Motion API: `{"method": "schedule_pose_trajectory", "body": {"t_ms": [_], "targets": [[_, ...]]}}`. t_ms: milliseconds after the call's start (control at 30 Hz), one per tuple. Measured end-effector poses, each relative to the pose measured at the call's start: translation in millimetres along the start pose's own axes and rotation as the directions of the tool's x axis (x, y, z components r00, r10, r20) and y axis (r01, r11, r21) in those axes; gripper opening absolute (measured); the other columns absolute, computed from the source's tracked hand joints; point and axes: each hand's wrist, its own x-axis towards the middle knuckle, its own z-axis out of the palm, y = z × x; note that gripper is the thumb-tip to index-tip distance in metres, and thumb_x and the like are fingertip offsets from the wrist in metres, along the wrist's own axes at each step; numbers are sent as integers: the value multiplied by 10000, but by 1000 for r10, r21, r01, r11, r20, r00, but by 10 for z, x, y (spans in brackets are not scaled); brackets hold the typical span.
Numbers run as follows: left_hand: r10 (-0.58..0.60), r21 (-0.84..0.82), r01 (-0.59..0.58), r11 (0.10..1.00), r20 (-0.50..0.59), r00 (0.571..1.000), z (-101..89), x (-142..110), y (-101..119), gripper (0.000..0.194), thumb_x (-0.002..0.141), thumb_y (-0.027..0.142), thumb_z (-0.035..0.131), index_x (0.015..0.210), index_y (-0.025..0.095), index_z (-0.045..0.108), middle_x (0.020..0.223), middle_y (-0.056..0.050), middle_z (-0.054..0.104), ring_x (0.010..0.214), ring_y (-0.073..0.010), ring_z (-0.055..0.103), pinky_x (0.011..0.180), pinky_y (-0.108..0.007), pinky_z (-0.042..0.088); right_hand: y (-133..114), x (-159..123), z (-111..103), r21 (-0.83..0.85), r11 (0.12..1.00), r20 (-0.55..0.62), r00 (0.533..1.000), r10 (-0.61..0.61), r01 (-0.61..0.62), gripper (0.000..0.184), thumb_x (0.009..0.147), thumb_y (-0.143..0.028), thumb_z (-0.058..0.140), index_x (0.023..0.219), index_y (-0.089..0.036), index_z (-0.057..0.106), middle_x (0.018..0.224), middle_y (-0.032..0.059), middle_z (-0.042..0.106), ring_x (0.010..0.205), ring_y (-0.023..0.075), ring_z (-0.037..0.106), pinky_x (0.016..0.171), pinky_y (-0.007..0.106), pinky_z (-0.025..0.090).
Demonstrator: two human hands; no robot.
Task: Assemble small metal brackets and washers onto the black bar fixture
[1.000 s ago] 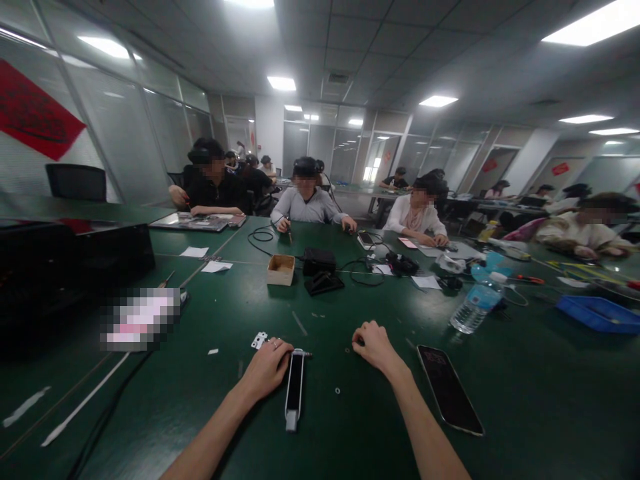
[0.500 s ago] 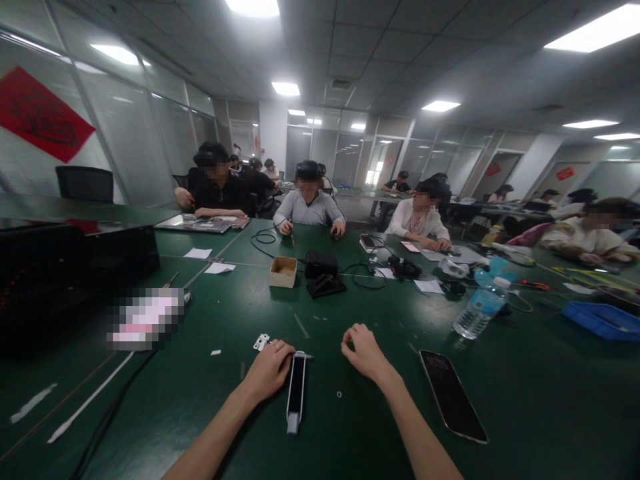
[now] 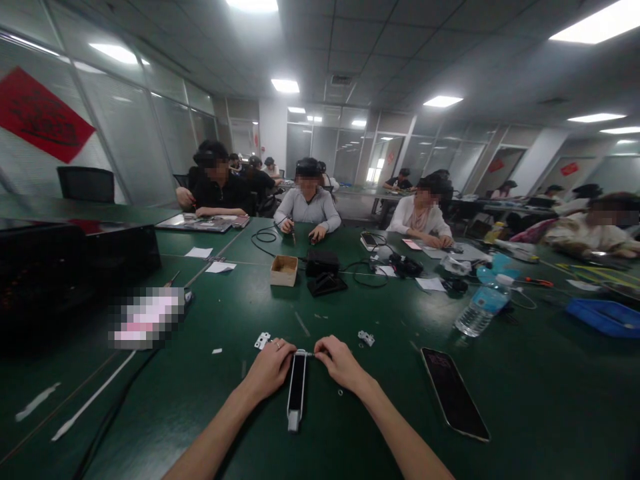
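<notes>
A long, narrow white piece with a black middle (image 3: 297, 387) lies on the green table before me, its grey block-like end toward me. My left hand (image 3: 270, 368) is closed on its far end from the left side. A small metal pin or screw (image 3: 310, 354) sticks out to the right of that end. The fingertips of my right hand (image 3: 341, 365) are pinched together on it. Just beyond my left hand lies a white plate with holes (image 3: 263, 340). A similar small metal part (image 3: 367, 338) lies beyond my right hand, and a tiny ring (image 3: 341, 393) is nearer me.
A phone (image 3: 454, 393) and a water bottle (image 3: 483, 307) are on the right, with a blue tray (image 3: 605, 318) farther out. Ahead stand a small open box (image 3: 284, 271) and a black box with cables (image 3: 323, 262). Several people sit around the tables.
My right hand has moved left to the pin at the narrow piece's far end, uncovering the small metal part on the right. My left hand has stayed in place.
</notes>
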Motion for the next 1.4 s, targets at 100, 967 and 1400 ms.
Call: {"method": "schedule_pose_trajectory", "body": {"t_ms": [100,967,1400], "targets": [[-2,0,2,1000,13,1000,7,-1,-8,226,899,118,410,999,186,601,947,-73,628,880,-214,557,791,-344,455,-2,4,8,4,1000,-18,1000,-7,7,126,879,-154,502,876,-205,618,889,23,615,862,166,562,780,275,446],[16,26,-16,1000,4,1000,31,-3,-31,233,888,99,423,1001,187,606,949,-73,636,887,-213,565,783,-333,461,10,-20,42,-14,1000,-36,999,3,-3,156,862,-228,547,927,-227,689,872,20,679,798,162,598,740,271,451],[17,12,-17,1000,16,1000,15,9,-17,233,902,126,406,1020,179,599,944,-80,630,874,-213,560,783,-347,462,-87,-18,7,-58,998,-9,1000,0,-1,133,848,-259,593,940,-207,673,896,19,671,831,164,571,752,274,440]]}}
